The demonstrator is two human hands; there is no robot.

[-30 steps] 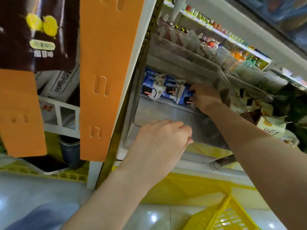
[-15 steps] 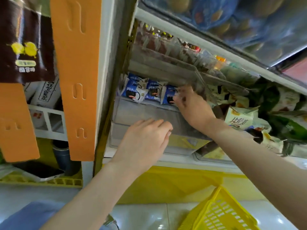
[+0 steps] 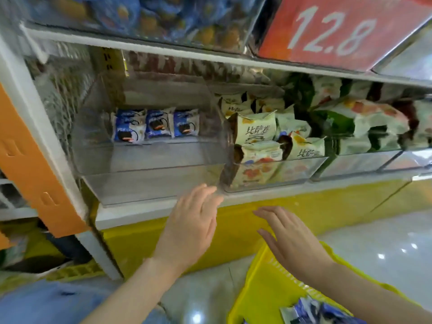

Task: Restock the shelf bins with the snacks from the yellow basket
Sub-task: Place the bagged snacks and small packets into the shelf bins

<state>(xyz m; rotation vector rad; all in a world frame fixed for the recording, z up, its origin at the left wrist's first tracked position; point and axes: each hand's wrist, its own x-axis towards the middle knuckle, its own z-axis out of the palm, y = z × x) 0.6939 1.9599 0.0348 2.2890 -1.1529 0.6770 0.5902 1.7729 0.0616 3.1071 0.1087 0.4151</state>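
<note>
Hovering empty-handed, I hold my left hand (image 3: 189,228) flat, fingers straight, near the front of the clear bin (image 3: 152,183). My right hand (image 3: 292,242), spread, hangs over the yellow basket (image 3: 264,288), probably to fetch its blue packs (image 3: 311,311). Three shelved packs (image 3: 155,126) line the bin's back.

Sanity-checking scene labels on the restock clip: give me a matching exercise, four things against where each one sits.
Things:
1 blue packs
2 yellow basket
3 red price sign
4 cream packs

Places:
a top right, above the shelf
b back of the left clear bin
c bottom right of the frame
d right clear bin

Pairs: 1-b, 2-c, 3-a, 4-d
</note>
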